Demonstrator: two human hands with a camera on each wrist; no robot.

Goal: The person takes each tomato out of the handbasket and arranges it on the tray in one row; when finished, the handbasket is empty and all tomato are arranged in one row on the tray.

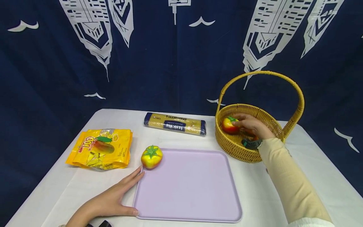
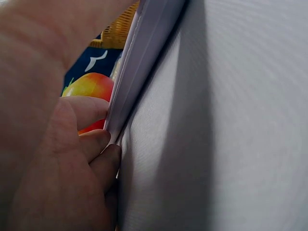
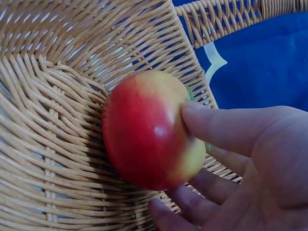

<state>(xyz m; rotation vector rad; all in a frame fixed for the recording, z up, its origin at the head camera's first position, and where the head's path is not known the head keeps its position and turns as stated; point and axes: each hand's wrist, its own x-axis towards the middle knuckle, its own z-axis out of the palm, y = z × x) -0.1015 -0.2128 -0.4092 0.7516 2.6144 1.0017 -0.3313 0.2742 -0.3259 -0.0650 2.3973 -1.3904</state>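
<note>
Inside the wicker basket (image 1: pixel 238 151), my right hand (image 1: pixel 253 124) pinches a red-and-yellow tomato (image 3: pixel 144 134) with a green leafy top, between thumb and fingers. In the right wrist view the tomato is against the woven wall. My left hand (image 1: pixel 113 197) touches the left edge of the lilac tray (image 1: pixel 187 186), its fingers extended near the far corner and its thumb at the near one. A second yellow-and-red tomato (image 1: pixel 152 156) sits at the tray's far left corner, just beyond the left fingertips. Part of it shows past the fingers in the left wrist view.
A yellow candy bag (image 1: pixel 110 148) with a mango picture lies left of the tray. Behind the tray is a spaghetti pack (image 1: pixel 174 123). The basket's tall handle (image 1: pixel 262 73) arches above the right hand. Something reddish shows under that wrist, mostly hidden.
</note>
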